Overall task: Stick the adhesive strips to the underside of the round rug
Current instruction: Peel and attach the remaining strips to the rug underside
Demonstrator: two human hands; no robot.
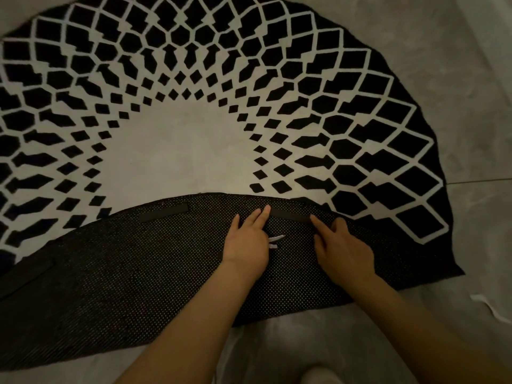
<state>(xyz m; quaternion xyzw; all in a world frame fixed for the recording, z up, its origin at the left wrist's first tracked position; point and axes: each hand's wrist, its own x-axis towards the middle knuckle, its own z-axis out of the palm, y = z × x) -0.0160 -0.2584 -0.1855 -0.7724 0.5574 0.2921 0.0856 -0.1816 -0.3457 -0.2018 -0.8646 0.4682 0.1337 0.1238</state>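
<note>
Fingers (264, 212) of both hands straight and flat, pressed down on each end of the black strip (291, 216) so it stuck to the rug's folded-up underside (138, 267).

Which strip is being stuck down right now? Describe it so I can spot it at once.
Find the folded-over, dotted black underside of the round black-and-white rug. Along its curved top edge, the flat black adhesive strip lies between the left hand and right hand. Unlike the other black strip further left, fingertips press both its ends.
</note>
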